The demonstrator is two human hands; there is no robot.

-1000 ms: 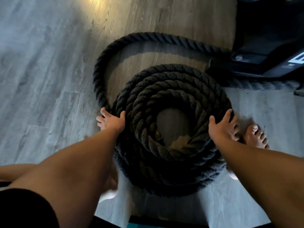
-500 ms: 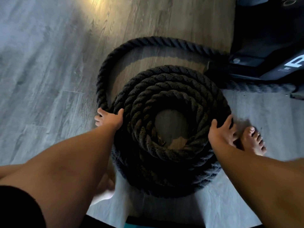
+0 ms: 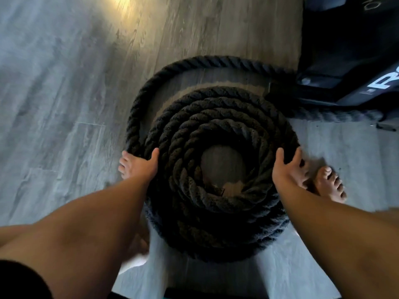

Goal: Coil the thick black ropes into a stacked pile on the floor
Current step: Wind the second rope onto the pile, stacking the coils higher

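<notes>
A thick black rope coil (image 3: pixel 218 214) lies stacked in several layers on the grey wood floor, with a bare patch of floor in its centre. One loose strand (image 3: pixel 194 63) arcs from the coil's left side around the back towards the right. My left hand (image 3: pixel 140 167) clasps the coil's left edge, thumb on top and fingers down the outside. My right hand (image 3: pixel 289 169) clasps the right edge the same way, fingers spread over the outer turn.
A black machine base (image 3: pixel 345 61) with white lettering stands at the back right, and the loose strand runs to it. My bare right foot (image 3: pixel 330 186) is beside the coil. My left foot (image 3: pixel 138 244) shows under my left arm.
Both hands stayed on the coil's sides, shifting only slightly. The loose strand's arc now lies a little closer to the coil.
</notes>
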